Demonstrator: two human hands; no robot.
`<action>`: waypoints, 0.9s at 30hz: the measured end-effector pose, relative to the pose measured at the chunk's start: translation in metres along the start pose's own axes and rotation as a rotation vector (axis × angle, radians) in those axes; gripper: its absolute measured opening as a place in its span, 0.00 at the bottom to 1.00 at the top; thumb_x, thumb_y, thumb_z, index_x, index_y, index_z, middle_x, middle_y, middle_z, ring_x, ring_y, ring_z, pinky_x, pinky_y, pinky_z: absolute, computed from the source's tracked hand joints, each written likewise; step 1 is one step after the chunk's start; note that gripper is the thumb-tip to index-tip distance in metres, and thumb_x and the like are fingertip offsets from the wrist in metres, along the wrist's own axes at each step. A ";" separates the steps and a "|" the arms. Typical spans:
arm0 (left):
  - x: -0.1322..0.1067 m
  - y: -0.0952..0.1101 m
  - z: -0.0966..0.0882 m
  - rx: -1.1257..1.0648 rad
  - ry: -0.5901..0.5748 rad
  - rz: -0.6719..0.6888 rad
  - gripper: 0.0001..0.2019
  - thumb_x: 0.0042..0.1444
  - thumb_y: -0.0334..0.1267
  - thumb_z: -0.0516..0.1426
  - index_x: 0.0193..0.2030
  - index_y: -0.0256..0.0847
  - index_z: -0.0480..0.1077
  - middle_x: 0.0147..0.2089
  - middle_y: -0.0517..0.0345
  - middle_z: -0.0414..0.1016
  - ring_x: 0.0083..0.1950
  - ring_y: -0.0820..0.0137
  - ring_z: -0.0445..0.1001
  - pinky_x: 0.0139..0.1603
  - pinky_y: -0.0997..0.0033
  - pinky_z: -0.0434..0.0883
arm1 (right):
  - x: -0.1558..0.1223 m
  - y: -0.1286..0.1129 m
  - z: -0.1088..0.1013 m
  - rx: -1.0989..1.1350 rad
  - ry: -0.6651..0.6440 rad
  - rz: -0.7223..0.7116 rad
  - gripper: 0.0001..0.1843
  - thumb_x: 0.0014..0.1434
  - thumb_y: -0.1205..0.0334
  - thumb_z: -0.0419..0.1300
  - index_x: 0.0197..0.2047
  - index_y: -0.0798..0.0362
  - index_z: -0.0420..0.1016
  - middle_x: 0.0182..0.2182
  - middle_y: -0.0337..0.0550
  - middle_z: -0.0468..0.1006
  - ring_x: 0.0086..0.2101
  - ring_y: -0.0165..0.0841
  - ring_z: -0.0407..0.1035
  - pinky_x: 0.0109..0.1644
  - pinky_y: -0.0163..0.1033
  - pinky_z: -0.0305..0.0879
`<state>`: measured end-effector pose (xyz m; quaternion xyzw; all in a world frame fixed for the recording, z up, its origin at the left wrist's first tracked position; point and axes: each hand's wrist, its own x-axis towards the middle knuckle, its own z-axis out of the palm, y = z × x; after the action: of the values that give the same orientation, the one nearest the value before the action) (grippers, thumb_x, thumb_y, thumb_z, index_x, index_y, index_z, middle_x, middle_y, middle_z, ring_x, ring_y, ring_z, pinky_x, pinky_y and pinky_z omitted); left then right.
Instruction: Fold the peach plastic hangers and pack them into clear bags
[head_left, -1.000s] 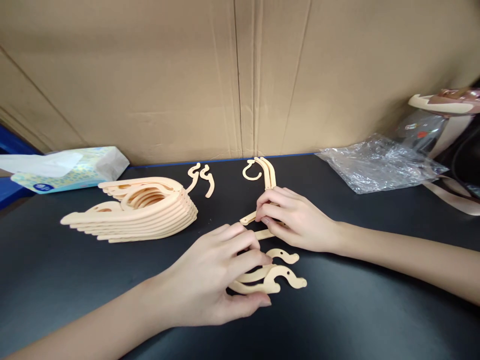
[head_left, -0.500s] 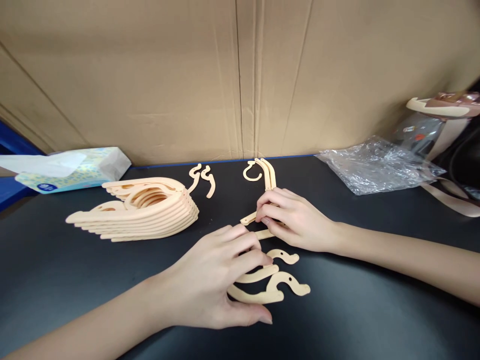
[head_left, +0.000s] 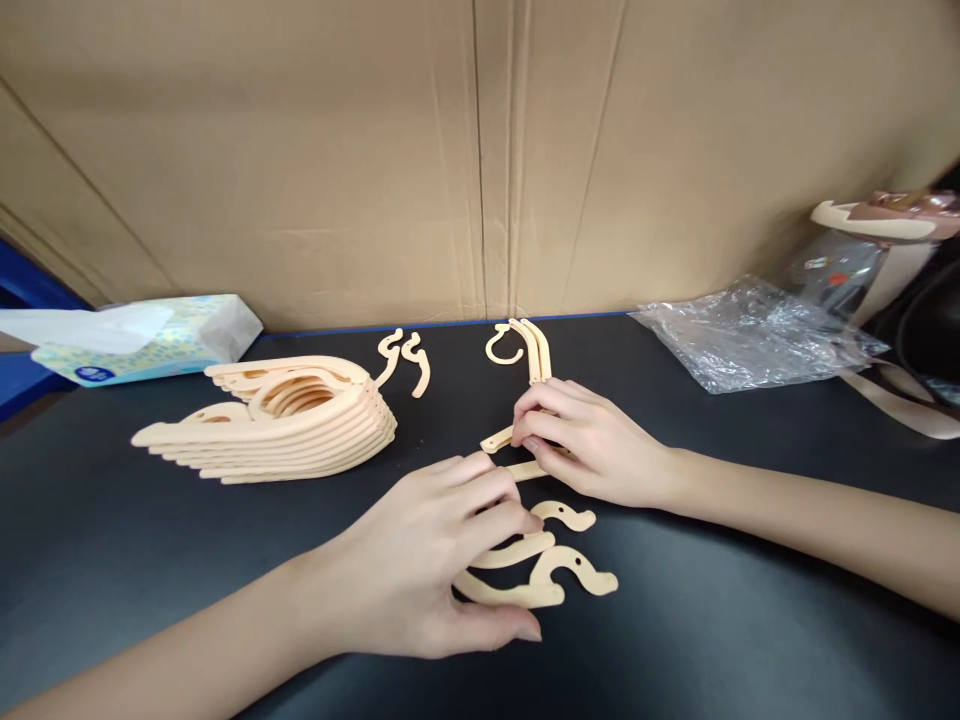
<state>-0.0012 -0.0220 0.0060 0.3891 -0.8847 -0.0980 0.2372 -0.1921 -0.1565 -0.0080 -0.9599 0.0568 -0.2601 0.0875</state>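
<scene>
Black tabletop (head_left: pixel 112 560); cardboard wall (head_left: pixel 300 150) behind; plastic bag (head_left: pixel 750 335) right.

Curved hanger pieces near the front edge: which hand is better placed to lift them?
Left, probably. The left hand rests right on the curved hanger pieces, fingers over them, thumb alongside. The right hand is farther back, pinching the folded hanger, so it would have to let go first.

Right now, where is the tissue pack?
In the head view, the tissue pack lies at the far left, at the foot of the cardboard wall, behind and left of the stack of hanger pieces.
</scene>
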 end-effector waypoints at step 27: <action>-0.003 0.006 0.003 0.271 0.031 0.156 0.10 0.64 0.38 0.55 0.44 0.34 0.72 0.33 0.54 0.72 0.32 0.66 0.68 0.32 0.66 0.66 | 0.001 -0.002 0.000 0.002 0.028 -0.006 0.09 0.69 0.69 0.50 0.39 0.53 0.70 0.39 0.45 0.74 0.38 0.34 0.67 0.45 0.42 0.66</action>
<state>-0.0049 -0.0160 0.0041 0.3488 -0.9137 0.0470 0.2031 -0.1909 -0.1542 -0.0075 -0.9563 0.0547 -0.2737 0.0868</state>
